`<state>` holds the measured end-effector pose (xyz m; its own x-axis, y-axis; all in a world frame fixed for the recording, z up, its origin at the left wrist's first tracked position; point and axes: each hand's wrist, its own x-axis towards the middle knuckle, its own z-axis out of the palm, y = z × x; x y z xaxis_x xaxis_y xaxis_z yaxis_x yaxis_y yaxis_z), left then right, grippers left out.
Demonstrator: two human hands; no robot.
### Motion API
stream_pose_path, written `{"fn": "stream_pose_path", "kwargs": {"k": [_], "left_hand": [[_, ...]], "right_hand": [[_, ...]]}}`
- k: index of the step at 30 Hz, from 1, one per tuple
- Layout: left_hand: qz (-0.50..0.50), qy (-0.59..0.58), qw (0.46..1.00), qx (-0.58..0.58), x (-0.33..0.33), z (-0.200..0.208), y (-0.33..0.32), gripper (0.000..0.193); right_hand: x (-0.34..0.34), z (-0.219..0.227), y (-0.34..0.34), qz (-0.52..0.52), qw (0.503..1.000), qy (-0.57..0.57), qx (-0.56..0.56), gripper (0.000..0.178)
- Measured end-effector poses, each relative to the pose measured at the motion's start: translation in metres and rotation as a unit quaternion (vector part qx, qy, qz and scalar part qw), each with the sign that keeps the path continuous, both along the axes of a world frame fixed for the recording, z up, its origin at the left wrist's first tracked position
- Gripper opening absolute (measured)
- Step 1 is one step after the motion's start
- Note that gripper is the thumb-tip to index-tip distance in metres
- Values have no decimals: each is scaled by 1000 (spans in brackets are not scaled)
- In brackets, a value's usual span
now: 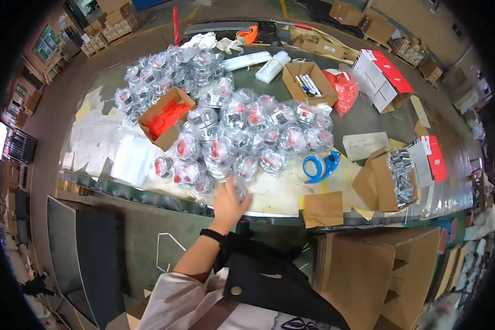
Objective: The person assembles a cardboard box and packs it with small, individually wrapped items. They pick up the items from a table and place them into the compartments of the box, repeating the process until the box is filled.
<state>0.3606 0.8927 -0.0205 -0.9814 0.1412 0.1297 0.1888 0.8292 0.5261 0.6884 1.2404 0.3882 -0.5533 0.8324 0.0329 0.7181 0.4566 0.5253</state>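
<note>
the left hand (230, 201) is touching a bagged part (240, 190); whether it's pinching, one cannot tell. a heap (242, 118) is lying beyond.

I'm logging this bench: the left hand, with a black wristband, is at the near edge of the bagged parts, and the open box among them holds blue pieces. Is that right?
Not quite: the head view shows red pieces in that open box, not blue. The left hand, wristband and bagged parts are as you said.
</note>
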Motion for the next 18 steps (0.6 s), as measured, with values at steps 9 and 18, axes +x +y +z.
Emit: {"fn": "stream_pose_path", "kwargs": {"k": [9, 18], "left_hand": [[-170, -84, 982, -18, -5, 40, -34, 82], [-62, -82, 994, -36, -41, 111, -59, 82]], "right_hand": [[-389, -383, -223, 241, 690, 339, -592, 78], [-357, -333, -227, 343, 813, 212, -420, 49]]}}
